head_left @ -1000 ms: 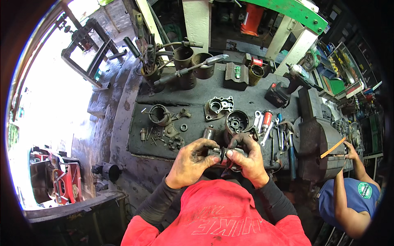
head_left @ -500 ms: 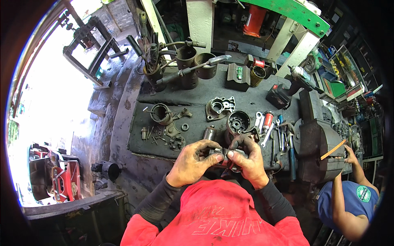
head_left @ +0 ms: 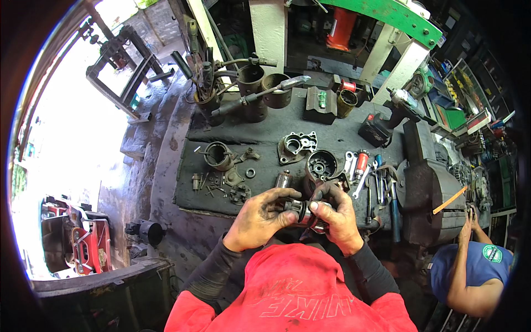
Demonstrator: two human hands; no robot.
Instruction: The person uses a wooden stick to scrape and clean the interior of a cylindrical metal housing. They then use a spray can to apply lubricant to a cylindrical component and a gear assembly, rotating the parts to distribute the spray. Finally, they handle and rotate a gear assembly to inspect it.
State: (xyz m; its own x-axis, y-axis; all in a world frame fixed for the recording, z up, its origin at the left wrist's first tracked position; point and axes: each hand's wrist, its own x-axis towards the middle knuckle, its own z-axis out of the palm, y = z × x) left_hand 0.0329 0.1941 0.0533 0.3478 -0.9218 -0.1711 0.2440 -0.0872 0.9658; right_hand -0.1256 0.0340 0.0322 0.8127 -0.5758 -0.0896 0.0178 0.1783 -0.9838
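Note:
Close to the bench's front edge, my left hand (head_left: 261,217) and my right hand (head_left: 336,214) are closed on a short cylindrical metal part (head_left: 303,212). It has a dark collar at the left and a shiny section at the right; my fingers cover much of it. Just beyond it stands an open round motor housing (head_left: 322,164). A cast metal end cover (head_left: 297,146) lies farther back. Left of the housing is a small metal cylinder (head_left: 284,180). A ring-shaped casing (head_left: 219,155), a washer (head_left: 250,172) and several small bolts (head_left: 209,184) lie farther left.
Wrenches (head_left: 361,182) and a blue-handled hammer (head_left: 395,218) lie to the right, before a big bench vise (head_left: 428,202). A cordless impact wrench (head_left: 406,106) and tool-filled cans (head_left: 209,110) stand farther back. A co-worker in blue (head_left: 470,268) is beyond the vise.
The metal part has tilted between my fingers, so more of its dark collar and shiny section shows. The co-worker's hands have come together beside the vise.

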